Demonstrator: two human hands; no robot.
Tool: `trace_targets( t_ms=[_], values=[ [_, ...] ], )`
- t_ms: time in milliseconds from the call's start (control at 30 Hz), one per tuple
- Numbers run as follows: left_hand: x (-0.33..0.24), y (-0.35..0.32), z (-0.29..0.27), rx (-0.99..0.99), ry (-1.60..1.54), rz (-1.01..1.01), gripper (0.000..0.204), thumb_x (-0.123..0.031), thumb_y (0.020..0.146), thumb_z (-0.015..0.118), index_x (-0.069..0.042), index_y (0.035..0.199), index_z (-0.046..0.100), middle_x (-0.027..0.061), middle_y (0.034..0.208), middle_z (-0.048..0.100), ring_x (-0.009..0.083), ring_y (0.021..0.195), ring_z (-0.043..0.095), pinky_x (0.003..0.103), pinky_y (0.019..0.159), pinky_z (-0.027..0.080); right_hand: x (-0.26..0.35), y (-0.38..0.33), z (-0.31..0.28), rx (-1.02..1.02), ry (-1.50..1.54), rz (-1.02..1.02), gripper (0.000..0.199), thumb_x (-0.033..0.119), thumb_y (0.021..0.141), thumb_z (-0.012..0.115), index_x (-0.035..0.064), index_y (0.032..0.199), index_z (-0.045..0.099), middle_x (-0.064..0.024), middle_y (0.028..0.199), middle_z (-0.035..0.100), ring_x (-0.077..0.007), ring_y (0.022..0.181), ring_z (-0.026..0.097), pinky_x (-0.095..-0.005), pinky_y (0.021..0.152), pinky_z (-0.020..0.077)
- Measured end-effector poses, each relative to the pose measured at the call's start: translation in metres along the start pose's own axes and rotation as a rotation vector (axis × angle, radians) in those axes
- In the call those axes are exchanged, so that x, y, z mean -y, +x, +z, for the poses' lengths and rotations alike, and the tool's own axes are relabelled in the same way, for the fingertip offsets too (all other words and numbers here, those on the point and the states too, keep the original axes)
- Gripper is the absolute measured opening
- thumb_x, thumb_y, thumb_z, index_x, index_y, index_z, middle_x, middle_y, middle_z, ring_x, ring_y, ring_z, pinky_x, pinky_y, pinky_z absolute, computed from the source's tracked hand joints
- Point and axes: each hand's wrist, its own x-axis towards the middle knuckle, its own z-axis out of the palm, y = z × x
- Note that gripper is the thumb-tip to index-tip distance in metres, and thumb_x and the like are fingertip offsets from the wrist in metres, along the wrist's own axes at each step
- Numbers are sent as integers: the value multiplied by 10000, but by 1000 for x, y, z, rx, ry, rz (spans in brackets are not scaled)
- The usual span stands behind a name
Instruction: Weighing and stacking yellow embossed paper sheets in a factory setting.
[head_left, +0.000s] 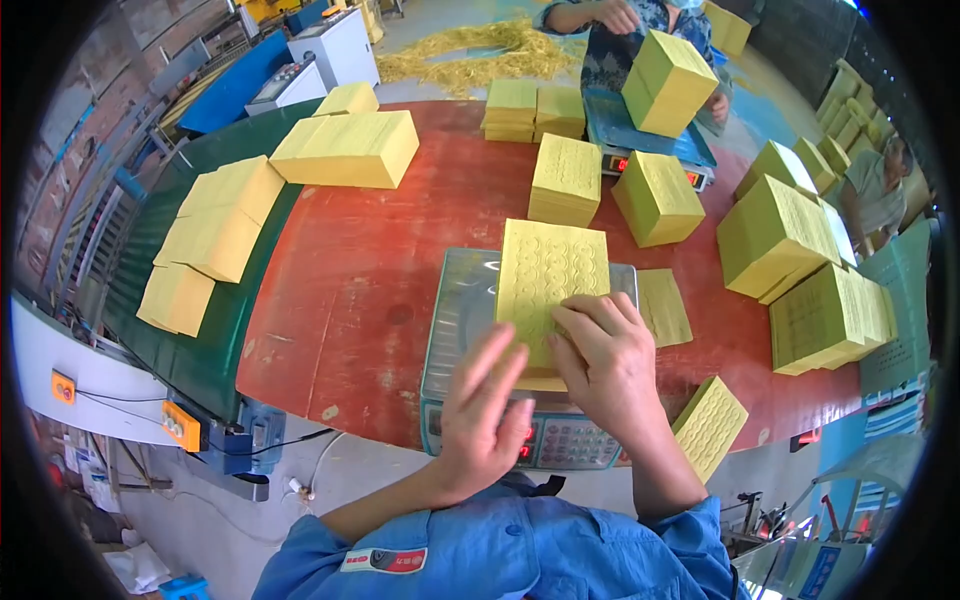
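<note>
A stack of yellow embossed paper (553,265) rests on the tray of a digital weighing scale (460,330) in front of me. My right hand (610,365) is at the stack's near right corner, its fingers bent and closed on the paper's edge. How many sheets it grips cannot be seen. My left hand (485,415) is raised over the scale's near left side, fingers apart and nothing in it. Right of the scale, a flat yellow pad (665,305) lies on the red table (350,260). A smaller embossed stack (711,428) sits by the near edge.
Yellow paper blocks (215,225) line a green conveyor belt (255,310) at left. More blocks (780,235) are piled at right. Across the table a co-worker (650,25) handles a block (668,85) on a second scale (610,125). Another person (875,190) is at far right.
</note>
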Motion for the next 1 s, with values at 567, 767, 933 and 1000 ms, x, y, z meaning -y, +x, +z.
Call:
trace_targets(
  t_ms=[567,767,933,1000],
  values=[
    [17,-16,-65,-106,293,137,468,-56,706,746,98,1138,653,213,1257,600,366,1206,582,484,1028,498,90,-1,36,-44,324,-151,269,-64,748,661,-26,1013,694,-175,1044,682,-378,998,657,-444,870,541],
    [65,-54,-175,-275,547,-9,495,-39,698,720,105,1163,633,232,1264,601,403,1162,594,491,993,496,183,61,129,32,571,-347,259,-38,770,712,-16,1028,694,-159,1026,688,-362,976,666,-430,859,552],
    [136,-74,-294,-385,753,-127,451,-17,715,712,94,1145,638,217,1224,602,375,1136,602,456,1001,487,274,128,245,109,689,-486,254,-20,797,690,0,1050,681,-166,1036,686,-369,968,655,-425,844,548],
    [188,-75,-340,-408,786,-116,449,-36,724,724,81,1149,637,214,1238,594,369,1157,590,446,1007,479,300,164,303,132,689,-527,275,-13,808,676,3,1083,671,-177,1062,683,-383,985,646,-434,859,541]
  ],
)
